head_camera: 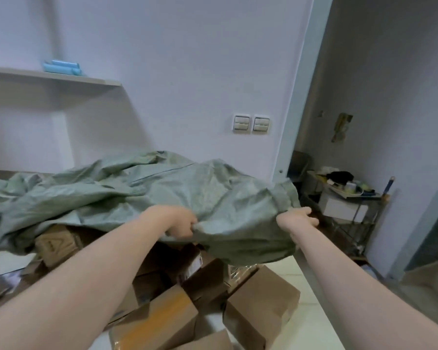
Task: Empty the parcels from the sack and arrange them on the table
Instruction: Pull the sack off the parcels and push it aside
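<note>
A large grey-green woven sack [147, 195] lies crumpled and lifted across the middle of the view. My left hand [181, 223] grips its near edge, and my right hand [297, 218] grips the same edge further right, holding it raised. Under and in front of the sack several brown cardboard parcels lie in a heap on the white table [311, 299]: one box [261, 301] at the right, one with orange tape [159, 322] in front, one [56, 245] under the sack's left part. The sack hides whatever lies further back.
A wall shelf [53, 77] with a blue object is at the upper left. Two wall switches [252, 124] sit behind the sack. A metal rack [349, 205] with clutter stands at the right past the table's edge. Papers [0, 281] lie at the left.
</note>
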`<state>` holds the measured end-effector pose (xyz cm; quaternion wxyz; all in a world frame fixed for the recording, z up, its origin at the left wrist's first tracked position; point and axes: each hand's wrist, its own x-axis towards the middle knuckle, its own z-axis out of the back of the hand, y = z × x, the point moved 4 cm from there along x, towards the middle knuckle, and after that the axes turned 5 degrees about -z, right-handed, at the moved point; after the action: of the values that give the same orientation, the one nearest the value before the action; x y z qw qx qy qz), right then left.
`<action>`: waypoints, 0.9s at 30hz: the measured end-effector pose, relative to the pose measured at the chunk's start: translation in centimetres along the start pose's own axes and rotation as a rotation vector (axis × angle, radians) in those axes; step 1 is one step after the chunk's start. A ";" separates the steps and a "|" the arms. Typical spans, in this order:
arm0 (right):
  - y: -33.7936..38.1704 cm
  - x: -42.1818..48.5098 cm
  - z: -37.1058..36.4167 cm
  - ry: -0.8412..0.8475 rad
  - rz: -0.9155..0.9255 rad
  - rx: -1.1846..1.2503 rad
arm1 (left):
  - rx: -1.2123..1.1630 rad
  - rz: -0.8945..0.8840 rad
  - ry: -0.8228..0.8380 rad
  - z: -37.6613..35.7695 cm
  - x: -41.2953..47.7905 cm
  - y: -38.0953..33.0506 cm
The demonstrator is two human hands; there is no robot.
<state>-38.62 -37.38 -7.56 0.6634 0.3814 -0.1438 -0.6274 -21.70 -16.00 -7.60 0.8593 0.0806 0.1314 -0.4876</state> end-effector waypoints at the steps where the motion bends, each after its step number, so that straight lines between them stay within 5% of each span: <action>1: 0.1 -0.1 -0.9 -0.019 0.028 -0.083 | 0.002 -0.034 0.104 -1.2 -0.1 -0.2; 4: 1.8 -1.1 -3.7 -0.087 0.196 -0.252 | -0.068 -0.041 0.118 -2.8 -0.4 0.0; 9: 6.4 -6.2 -9.1 -0.201 0.607 -0.368 | -0.028 0.054 -0.256 -1.8 -2.2 4.4; 18: 15.3 -19.4 -23.8 0.246 1.109 -0.457 | -0.081 0.448 -0.583 -2.7 -9.8 22.5; 21: 18.1 -23.3 -28.6 0.276 1.124 -0.461 | -0.151 0.577 -0.610 -4.4 -12.5 29.8; 27: 21.9 -26.7 -38.1 0.331 0.832 -0.580 | -0.411 0.798 -0.463 -8.1 -15.4 44.2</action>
<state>-1.81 -1.56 -10.29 0.9482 0.1871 0.0032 -0.2568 7.55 21.38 -10.17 0.9835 -0.1566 -0.0105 -0.0904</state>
